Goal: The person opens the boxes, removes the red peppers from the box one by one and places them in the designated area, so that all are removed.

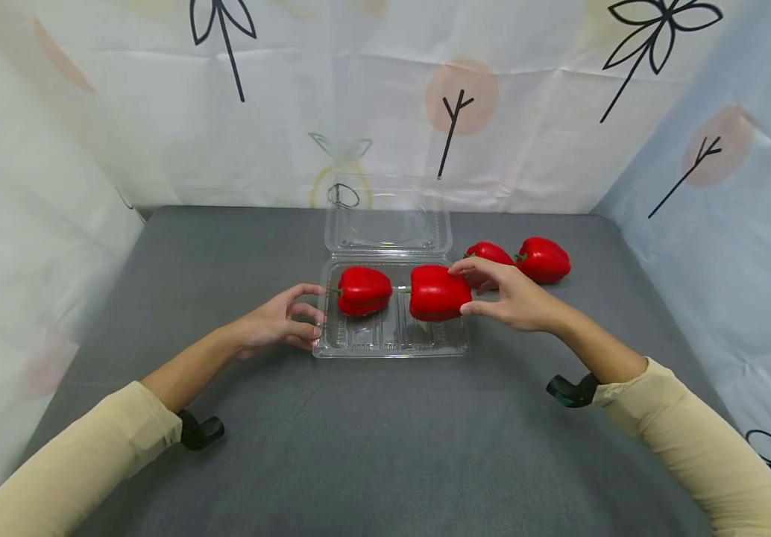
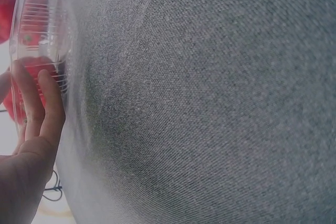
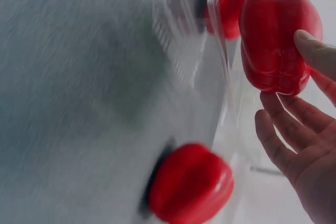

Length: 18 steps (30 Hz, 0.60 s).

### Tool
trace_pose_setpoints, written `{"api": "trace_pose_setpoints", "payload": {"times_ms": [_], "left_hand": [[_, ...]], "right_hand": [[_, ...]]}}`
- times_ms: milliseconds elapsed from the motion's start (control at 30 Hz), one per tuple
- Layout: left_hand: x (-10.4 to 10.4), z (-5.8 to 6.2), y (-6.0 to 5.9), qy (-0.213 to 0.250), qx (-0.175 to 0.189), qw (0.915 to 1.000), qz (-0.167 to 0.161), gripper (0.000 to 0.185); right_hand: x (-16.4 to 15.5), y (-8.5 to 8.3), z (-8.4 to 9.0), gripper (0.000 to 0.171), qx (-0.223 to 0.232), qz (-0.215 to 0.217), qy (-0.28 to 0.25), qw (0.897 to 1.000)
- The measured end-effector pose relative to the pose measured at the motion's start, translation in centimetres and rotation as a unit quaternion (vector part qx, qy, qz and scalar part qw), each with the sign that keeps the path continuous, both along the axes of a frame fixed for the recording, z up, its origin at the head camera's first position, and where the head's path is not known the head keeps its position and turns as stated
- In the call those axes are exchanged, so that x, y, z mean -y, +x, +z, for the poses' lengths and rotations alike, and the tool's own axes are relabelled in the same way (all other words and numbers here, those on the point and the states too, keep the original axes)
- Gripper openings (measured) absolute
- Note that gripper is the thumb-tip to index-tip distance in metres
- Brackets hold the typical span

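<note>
The red bell pepper (image 1: 438, 293) sits over the right half of the clear clamshell container (image 1: 392, 339), pinched by the right hand (image 1: 509, 296). The left hand (image 1: 277, 324), fingers loosely curved, touches the container's left edge (1 pepper (image 1: 362, 291) already inside). 2 peppers (image 1: 543, 259) lie on the grey table (image 1: 385, 447).

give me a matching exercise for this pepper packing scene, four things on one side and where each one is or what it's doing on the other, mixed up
Things:
1. left hand
2. right hand
3. pepper on the left in the clear tray
4. two peppers beyond the right hand

Places or states:
A. lying on the grey cloth outside the tray
B. fingers on the tray's left edge
C. lying in the tray with no hand on it
D. holding a red pepper at the tray's right side

Pairs: 1-B, 2-D, 3-C, 4-A
</note>
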<state>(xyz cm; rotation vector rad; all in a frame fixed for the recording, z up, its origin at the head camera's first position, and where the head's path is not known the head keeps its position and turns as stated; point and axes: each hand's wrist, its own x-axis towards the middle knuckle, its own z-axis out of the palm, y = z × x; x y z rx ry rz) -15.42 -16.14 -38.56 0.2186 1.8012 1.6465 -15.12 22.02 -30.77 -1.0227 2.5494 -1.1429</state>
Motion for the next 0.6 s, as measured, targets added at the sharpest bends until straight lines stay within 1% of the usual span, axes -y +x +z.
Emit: {"api": "trace_pose_setpoints", "payload": {"times_ms": [133,200,333,600], "left_hand": [[0.0,-0.1,-0.1,-0.002,0.000,1.0000,0.001,0.074],[0.0,-0.1,0.0,0.000,0.000,1.0000,0.001,0.074],[0.0,0.0,-0.1,0.001,-0.001,1.0000,0.000,0.073],[0.1,-0.1,-0.1,0.003,0.002,1.0000,0.000,0.074]], "right_hand": [[-2.8,-0.9,-1.7,0.056,-0.021,-0.019,0.003,1.000],[-4.1,-1.1,-2.1,0.057,-0.029,-0.029,0.010,0.999],[-6.2,-0.8,-2.1,0.058,-0.032,-0.052,0.019,0.998],[-9.0,0.0,-1.8,0.057,-0.037,-0.101,0.047,0.993]]}}
